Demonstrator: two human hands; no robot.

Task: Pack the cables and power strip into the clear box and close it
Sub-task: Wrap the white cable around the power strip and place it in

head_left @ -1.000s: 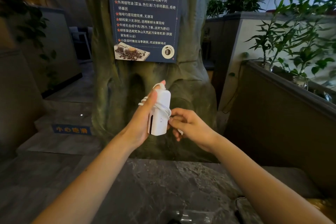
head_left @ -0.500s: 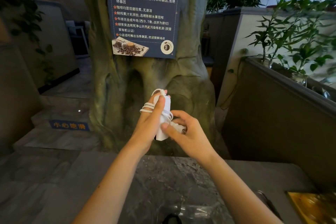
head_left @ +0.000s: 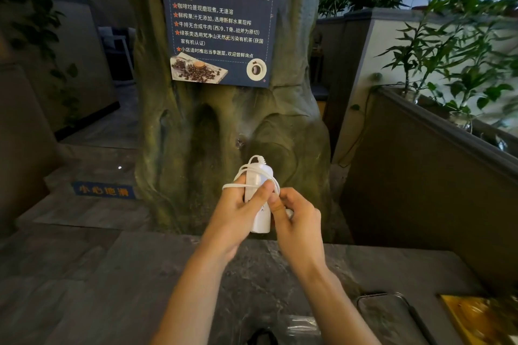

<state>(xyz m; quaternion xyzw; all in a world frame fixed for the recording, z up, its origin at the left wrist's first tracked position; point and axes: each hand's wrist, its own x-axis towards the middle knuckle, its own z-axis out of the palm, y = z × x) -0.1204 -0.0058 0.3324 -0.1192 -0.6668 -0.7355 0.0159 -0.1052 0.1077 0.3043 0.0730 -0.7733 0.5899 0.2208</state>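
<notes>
dark marbled stone table, foreground; both forearms extend over it.

item 1: white power strip, held upright in the air above the table's far edge, in front of a sculpted tree-trunk pillar. not on the table and not in any container.

item 2: white cable, wound round the upper half of the power strip. one loop stands proud at the top and another sticks out to the left.

item 3: left hand, clasping the strip from its left side, with the thumb laid across the front over the cable turns.

item 4: right hand, fingers curled, pinching the cable at the strip's right side. a small white piece shows by the knuckles; cannot tell what it is.

item 5: clear object, bottom edge of the table, blurred; cannot tell if it is the box.

background: blue printed sign on the pillar; leafy plants behind a low partition at right; blue floor strip at left.
</notes>
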